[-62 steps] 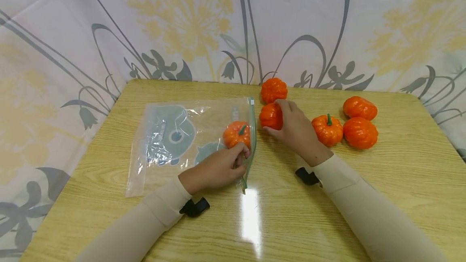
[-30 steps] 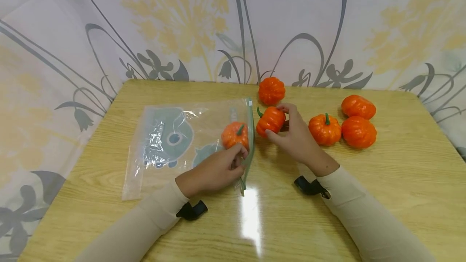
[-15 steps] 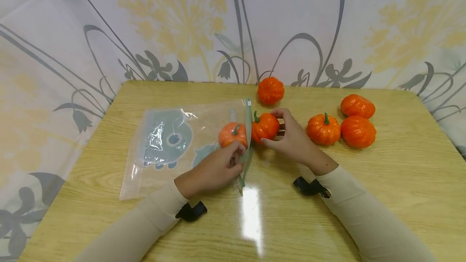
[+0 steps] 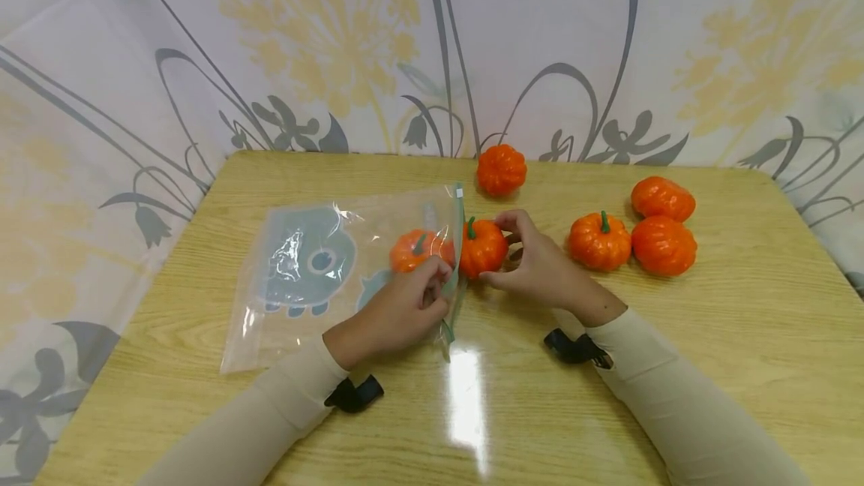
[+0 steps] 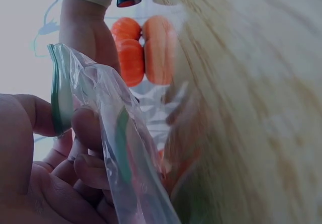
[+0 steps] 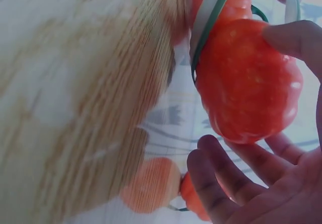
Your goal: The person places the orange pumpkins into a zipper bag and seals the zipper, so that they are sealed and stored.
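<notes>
Wooden table (image 4: 540, 426), pumpkin (image 4: 483, 250) (orange) between right fingers (image 6: 229, 166)

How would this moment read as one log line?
Left hand: holds bag edge | Right hand: grips pumpkin at bag's mouth | Inside: another pumpkin | Table: four loose pumpkins

In the head view, white glare is being reflected by the yellow, rectangular wood-grain table (image 4: 540, 411) and glints by the flat, clear plastic bag (image 4: 358, 268); in the hazy wrist views, grain is being blurred and backgrounds washed out.
</notes>
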The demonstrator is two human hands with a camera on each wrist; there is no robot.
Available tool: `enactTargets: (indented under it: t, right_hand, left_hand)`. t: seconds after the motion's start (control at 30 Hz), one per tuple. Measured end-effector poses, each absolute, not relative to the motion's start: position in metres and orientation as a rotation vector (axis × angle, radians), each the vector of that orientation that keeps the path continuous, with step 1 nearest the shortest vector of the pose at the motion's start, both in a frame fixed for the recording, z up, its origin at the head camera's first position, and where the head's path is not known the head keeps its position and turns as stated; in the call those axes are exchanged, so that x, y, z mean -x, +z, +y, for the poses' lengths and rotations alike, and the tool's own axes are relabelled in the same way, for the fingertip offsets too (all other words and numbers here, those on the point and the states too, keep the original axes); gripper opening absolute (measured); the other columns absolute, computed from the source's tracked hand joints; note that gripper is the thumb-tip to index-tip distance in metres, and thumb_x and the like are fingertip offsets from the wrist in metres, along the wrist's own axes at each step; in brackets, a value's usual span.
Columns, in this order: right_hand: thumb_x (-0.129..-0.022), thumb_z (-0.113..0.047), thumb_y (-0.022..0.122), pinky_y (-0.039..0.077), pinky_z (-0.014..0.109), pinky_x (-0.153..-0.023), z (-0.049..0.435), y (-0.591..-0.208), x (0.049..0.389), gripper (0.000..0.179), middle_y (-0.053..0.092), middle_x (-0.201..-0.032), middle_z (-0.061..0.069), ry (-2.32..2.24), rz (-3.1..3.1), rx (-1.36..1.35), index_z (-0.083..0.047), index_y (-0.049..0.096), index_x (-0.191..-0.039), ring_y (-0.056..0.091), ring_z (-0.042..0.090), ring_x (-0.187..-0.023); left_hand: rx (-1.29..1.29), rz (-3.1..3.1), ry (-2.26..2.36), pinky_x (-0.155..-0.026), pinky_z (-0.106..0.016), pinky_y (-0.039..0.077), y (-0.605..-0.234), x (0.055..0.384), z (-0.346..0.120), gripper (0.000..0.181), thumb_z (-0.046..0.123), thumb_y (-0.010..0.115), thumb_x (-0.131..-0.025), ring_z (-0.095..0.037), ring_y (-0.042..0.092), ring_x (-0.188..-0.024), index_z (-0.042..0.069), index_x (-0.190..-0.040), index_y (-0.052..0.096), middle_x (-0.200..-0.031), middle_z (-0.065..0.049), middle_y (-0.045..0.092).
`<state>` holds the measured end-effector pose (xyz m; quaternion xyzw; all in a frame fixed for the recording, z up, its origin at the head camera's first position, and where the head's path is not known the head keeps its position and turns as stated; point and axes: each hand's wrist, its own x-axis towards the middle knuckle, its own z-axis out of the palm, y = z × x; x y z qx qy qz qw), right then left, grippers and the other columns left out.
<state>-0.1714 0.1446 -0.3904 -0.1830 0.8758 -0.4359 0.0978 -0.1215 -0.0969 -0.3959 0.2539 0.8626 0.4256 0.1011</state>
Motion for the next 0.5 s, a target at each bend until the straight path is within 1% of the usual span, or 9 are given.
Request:
enactTargets:
  t: [0.13, 0.33, 0.5]
  right_hand:
    - [-0.076, -0.02, 0.087, 0.055, 0.042, -0.09, 0.1427, -0.3903, 0.1709, 0.08, 0.055, -0.137, 0.015, -1.276, 2.598, 0.56, -0.006, 0.034, -0.136, 0.06, 0.029, -0.108]
    - [-0.077, -0.018, 0.087, 0.057, 0.039, -0.087, 0.1425, -0.3939, 0.1689, 0.079, 0.052, -0.135, 0.015, -1.25, 2.593, 0.613, -0.003, 0.035, -0.135, 0.059, 0.029, -0.11]
    - [-0.077, -0.016, 0.086, 0.057, 0.04, -0.087, 0.1412, -0.3951, 0.1674, 0.078, 0.052, -0.134, 0.016, -1.235, 2.595, 0.658, -0.003, 0.036, -0.134, 0.061, 0.03, -0.109]
  left_hand:
    - [-0.761, 2.552, 1.266, -0.06, -0.021, 0.041, -0.3949, 0.1214, -0.0974, 0.023, 0.009, 0.055, -0.089, -0.01, 0.049, -0.065, 0.013, -0.112, 0.051, -0.074, 0.003, 0.053]
    - [-0.773, 2.532, 1.27, -0.061, -0.021, 0.043, -0.3954, 0.1206, -0.0977, 0.023, 0.01, 0.054, -0.089, -0.01, 0.05, -0.066, 0.013, -0.112, 0.051, -0.076, 0.003, 0.054]
    - [-0.788, 2.522, 1.271, -0.062, -0.022, 0.045, -0.3961, 0.1202, -0.0978, 0.023, 0.01, 0.055, -0.09, -0.011, 0.052, -0.068, 0.013, -0.112, 0.052, -0.077, 0.003, 0.056]
